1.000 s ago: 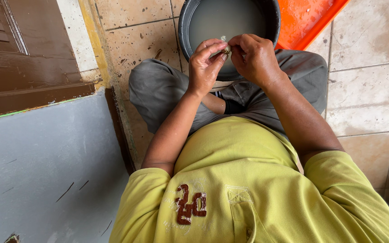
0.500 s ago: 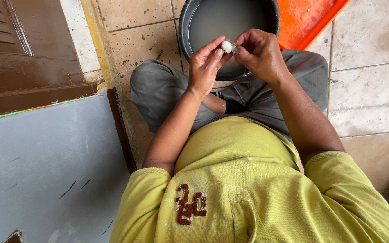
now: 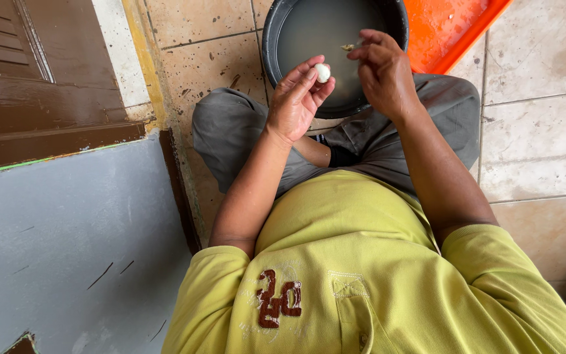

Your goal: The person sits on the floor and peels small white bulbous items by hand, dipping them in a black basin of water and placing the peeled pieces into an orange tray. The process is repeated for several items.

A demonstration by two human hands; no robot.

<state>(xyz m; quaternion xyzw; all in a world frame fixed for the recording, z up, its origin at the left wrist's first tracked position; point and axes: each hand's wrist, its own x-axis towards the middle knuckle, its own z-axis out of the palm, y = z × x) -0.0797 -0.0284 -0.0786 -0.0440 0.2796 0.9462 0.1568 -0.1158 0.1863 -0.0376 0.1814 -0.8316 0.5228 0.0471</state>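
- I see the left hand (image 3: 294, 98) pinching a small white peeled clove (image 3: 322, 71) over the dark round water basin (image 3: 276, 29).
- The right hand (image 3: 382, 72), also above that basin, pinches a thin peel scrap (image 3: 348, 47).
- An orange plastic tray (image 3: 453, 26) lies beside the basin.

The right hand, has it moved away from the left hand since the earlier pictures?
Yes. The right hand was touching the left hand at the small white thing; now it is apart, shifted right over the basin, holding a small scrap.

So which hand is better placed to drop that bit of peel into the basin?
Right. The right hand pinches the peel scrap directly over the dark basin, while the left hand is occupied holding the small white peeled piece.
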